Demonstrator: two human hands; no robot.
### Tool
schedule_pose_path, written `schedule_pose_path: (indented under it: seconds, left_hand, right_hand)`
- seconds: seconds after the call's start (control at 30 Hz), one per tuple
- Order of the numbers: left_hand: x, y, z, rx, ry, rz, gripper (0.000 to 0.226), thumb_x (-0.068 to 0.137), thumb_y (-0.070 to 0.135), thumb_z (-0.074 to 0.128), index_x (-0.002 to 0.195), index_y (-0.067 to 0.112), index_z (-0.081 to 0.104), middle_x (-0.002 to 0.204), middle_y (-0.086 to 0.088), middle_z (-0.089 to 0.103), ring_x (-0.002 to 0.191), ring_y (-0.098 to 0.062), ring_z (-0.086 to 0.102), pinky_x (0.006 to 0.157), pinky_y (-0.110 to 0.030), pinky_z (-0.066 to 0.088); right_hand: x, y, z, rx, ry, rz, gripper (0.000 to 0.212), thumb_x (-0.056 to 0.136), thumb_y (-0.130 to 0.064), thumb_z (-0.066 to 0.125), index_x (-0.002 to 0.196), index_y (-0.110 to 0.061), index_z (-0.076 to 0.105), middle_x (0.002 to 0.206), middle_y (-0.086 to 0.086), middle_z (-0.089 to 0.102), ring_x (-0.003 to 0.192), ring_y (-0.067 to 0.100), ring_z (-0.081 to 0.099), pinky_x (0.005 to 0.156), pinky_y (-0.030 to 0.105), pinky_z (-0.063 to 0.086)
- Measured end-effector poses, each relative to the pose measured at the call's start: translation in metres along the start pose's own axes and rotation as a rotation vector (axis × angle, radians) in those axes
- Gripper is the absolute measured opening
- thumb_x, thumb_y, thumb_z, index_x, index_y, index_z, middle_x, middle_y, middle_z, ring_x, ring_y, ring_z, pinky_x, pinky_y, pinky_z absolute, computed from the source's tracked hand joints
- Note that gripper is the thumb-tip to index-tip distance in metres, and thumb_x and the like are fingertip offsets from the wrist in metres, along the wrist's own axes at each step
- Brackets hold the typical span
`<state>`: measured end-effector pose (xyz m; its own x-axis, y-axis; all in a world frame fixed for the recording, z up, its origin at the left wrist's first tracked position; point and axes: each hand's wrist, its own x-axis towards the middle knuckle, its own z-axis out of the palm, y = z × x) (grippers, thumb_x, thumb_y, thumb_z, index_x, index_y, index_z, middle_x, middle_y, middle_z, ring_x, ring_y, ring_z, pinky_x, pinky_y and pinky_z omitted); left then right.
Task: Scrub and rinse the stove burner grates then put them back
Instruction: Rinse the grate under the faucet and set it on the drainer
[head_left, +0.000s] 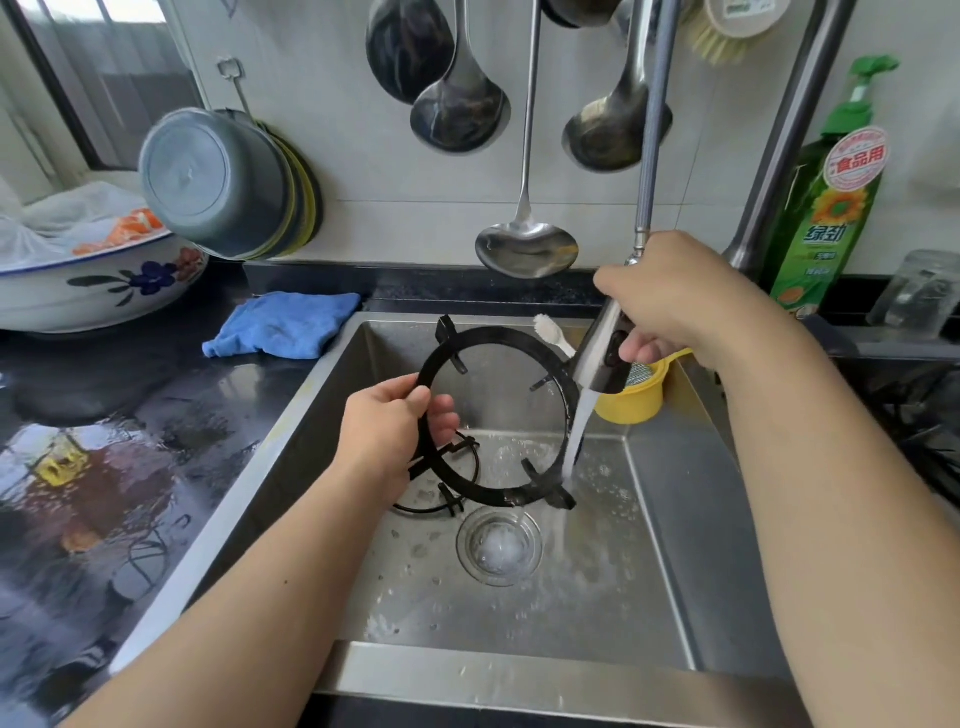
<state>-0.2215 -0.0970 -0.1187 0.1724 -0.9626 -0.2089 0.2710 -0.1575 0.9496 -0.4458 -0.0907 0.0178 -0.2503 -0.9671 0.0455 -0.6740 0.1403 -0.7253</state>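
My left hand (387, 434) grips the left rim of a large black ring-shaped burner grate (511, 338), holding it tilted upright over the steel sink (670, 545). My right hand (675, 301) grips the pull-out faucet sprayer (602, 358), and its water stream (574, 441) hits the grate's lower right rim. A second, smaller black grate (457, 475) lies on the sink floor behind the held one, partly hidden by my left hand. A white toothbrush (550, 332) leans at the sink's back edge.
A yellow cup (636, 402) sits in the sink's back right corner. A blue cloth (283, 325) lies on the wet black counter (130, 415) at left, beside a floral bowl (98, 291). Ladles (524, 244) hang on the wall; a green detergent bottle (826, 208) stands at right.
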Motion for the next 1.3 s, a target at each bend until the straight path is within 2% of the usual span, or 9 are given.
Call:
schedule_pose_path:
  seconds: [0.07,0.17,0.33,0.5,0.6,0.83,0.93,1.1,1.3]
  left_hand:
    - [-0.001,0.001,-0.001,-0.050,-0.011,-0.003,0.027,0.106,0.004,0.049,0.132,0.006,0.055,0.088,-0.017,0.075,0.077,-0.029,0.074,0.079,-0.041,0.063]
    - [-0.002,0.002,0.000,-0.123,-0.026,-0.024,0.023,0.106,0.003,0.049,0.128,0.010,0.054,0.086,-0.017,0.076,0.078,-0.030,0.074,0.083,-0.043,0.063]
    - [-0.005,0.002,0.003,-0.224,-0.059,-0.109,0.026,0.106,0.001,0.047,0.130,0.006,0.052,0.086,-0.020,0.074,0.070,-0.029,0.073,0.074,-0.040,0.064]
    - [-0.004,0.002,0.004,-0.205,-0.093,-0.195,0.026,0.106,0.002,0.044,0.131,-0.004,0.052,0.084,-0.020,0.073,0.063,-0.026,0.070,0.055,-0.033,0.061]
    - [-0.006,0.003,0.004,-0.180,-0.108,-0.191,0.030,0.107,0.002,0.042,0.134,-0.010,0.049,0.083,-0.022,0.069,0.063,-0.029,0.065,0.054,-0.032,0.059]
    - [-0.004,0.001,0.002,-0.172,-0.093,-0.189,0.030,0.106,0.002,0.045,0.135,-0.006,0.051,0.089,-0.023,0.071,0.067,-0.029,0.069,0.057,-0.033,0.060]
    - [-0.001,-0.001,0.003,-0.172,-0.048,-0.174,0.028,0.106,0.001,0.047,0.133,-0.002,0.052,0.078,-0.019,0.074,0.064,-0.027,0.072,0.062,-0.036,0.064]
    - [-0.001,0.000,0.002,-0.180,-0.006,-0.154,0.032,0.106,0.000,0.047,0.138,-0.002,0.048,0.074,-0.019,0.070,0.065,-0.030,0.069,0.065,-0.036,0.062]
    - [0.000,0.000,0.001,-0.179,0.012,-0.155,0.034,0.105,-0.001,0.047,0.139,-0.003,0.047,0.072,-0.018,0.070,0.060,-0.028,0.069,0.064,-0.037,0.062]
  right_hand:
    - [-0.004,-0.003,0.000,0.038,-0.044,-0.001,0.017,0.091,-0.020,0.051,0.088,-0.003,0.052,0.044,0.012,0.059,0.053,0.030,0.071,0.045,0.028,0.051]
    - [-0.010,-0.009,0.003,0.123,-0.112,-0.032,0.015,0.095,-0.018,0.051,0.090,-0.004,0.050,0.070,0.018,0.058,0.044,0.024,0.066,0.046,0.028,0.053]
    - [-0.015,-0.018,0.015,0.291,-0.206,-0.084,0.014,0.096,-0.017,0.053,0.095,-0.003,0.053,0.088,0.026,0.062,0.049,0.026,0.068,0.046,0.029,0.053]
    - [-0.018,-0.028,0.027,0.421,-0.218,-0.122,0.010,0.096,-0.017,0.054,0.091,-0.008,0.053,0.089,0.023,0.063,0.054,0.030,0.070,0.052,0.034,0.058]
    - [-0.019,-0.030,0.029,0.441,-0.213,-0.124,0.008,0.096,-0.017,0.054,0.092,-0.011,0.052,0.091,0.023,0.062,0.056,0.030,0.071,0.053,0.035,0.058]
    - [-0.019,-0.029,0.028,0.399,-0.212,-0.131,0.011,0.095,-0.019,0.055,0.093,-0.009,0.052,0.089,0.022,0.062,0.052,0.027,0.069,0.048,0.031,0.054]
    - [-0.015,-0.023,0.020,0.286,-0.192,-0.107,0.020,0.094,-0.020,0.054,0.102,-0.002,0.054,0.090,0.022,0.063,0.049,0.026,0.069,0.046,0.029,0.052]
    - [-0.009,-0.009,0.001,0.005,-0.071,-0.016,0.024,0.090,-0.024,0.053,0.094,0.000,0.056,0.050,0.014,0.066,0.051,0.031,0.069,0.048,0.030,0.052]
    - [-0.006,-0.005,-0.006,-0.115,-0.008,0.011,0.022,0.089,-0.024,0.051,0.092,-0.002,0.052,0.047,0.016,0.064,0.029,0.019,0.051,0.042,0.024,0.046]
